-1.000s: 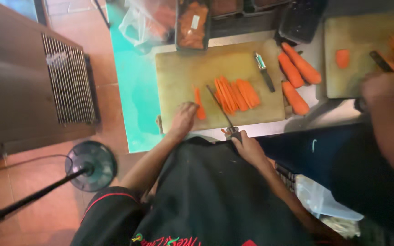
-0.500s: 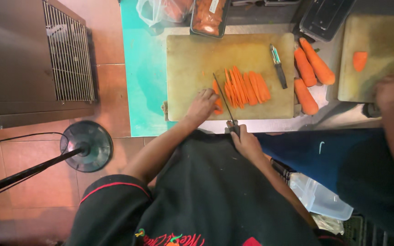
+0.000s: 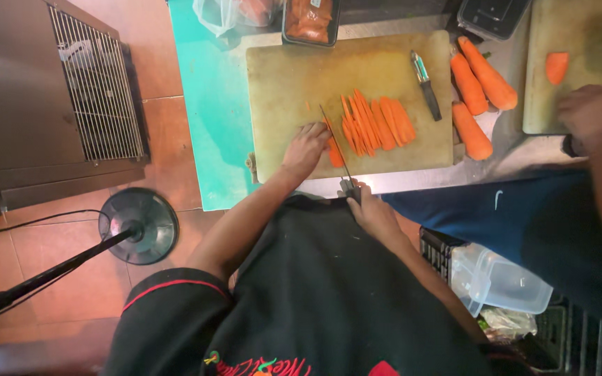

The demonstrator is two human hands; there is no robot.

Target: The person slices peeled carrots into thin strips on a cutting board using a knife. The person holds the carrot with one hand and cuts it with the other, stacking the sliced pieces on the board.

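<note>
Left hand (image 3: 306,148) lies fingers-down on the cutting board (image 3: 294,83), fingertips pressing a carrot piece (image 3: 334,150) – not closed round it, just pinning it. Right hand (image 3: 371,209) sits at the near edge of the desk (image 3: 210,104), fist closed on the handle of a knife (image 3: 336,147); the thin blade runs diag. up and away across the board, its edge right beside the left fingertips and against the pinned piece. Just right of the blade, a fanned row of carrot slices (image 3: 377,124) lies flat, overlapping, approx. mid-board. Further right on the board, a peeler (image 3: 425,85) w/ dark handle, apart from the slices. Off the board's right edge, three whole peeled carrots (image 3: 479,83), touching or nearly so. Second cutting board (image 3: 597,42) at far right carries one carrot chunk (image 3: 557,67); a co-worker's hand (image 3: 590,115) rests at its near edge – can't tell what it holds. Behind the main board: a dark tray (image 3: 311,21) of orange stuff and a clear plastic bag (image 3: 235,14). On the floor at left, a round fan base (image 3: 139,225).
</note>
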